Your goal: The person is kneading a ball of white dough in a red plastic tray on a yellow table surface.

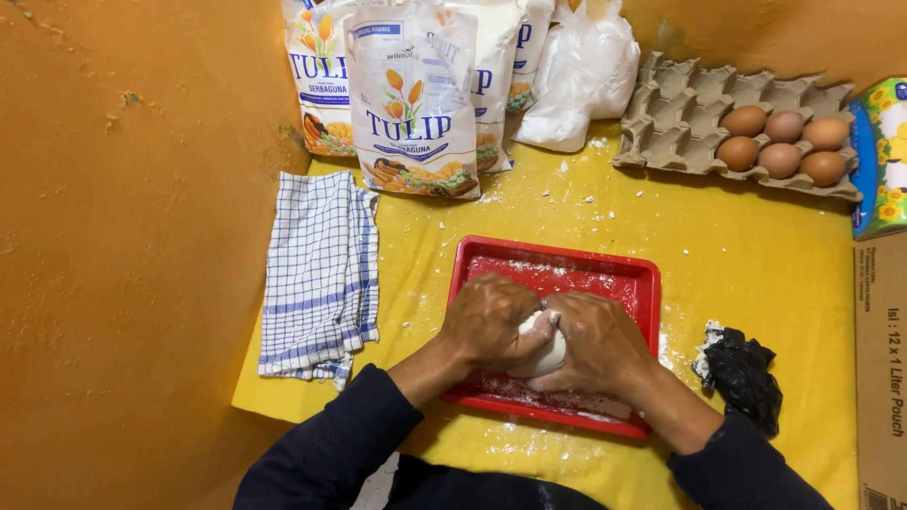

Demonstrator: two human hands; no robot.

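A white ball of dough [542, 353] sits in a red rectangular tray [556, 267] dusted with flour, on a yellow sheet. My left hand [489, 319] wraps the dough from the left and my right hand [593, 342] wraps it from the right, so most of it is hidden. Both hands press together over the front half of the tray.
A blue checked cloth [319, 274] lies left of the tray. Several flour bags [412, 99] and a white plastic bag [584, 71] stand at the back. A grey egg carton [690, 118] holds several brown eggs [780, 142]. A crumpled black bag [744, 375] lies right; cardboard box [881, 368] at the edge.
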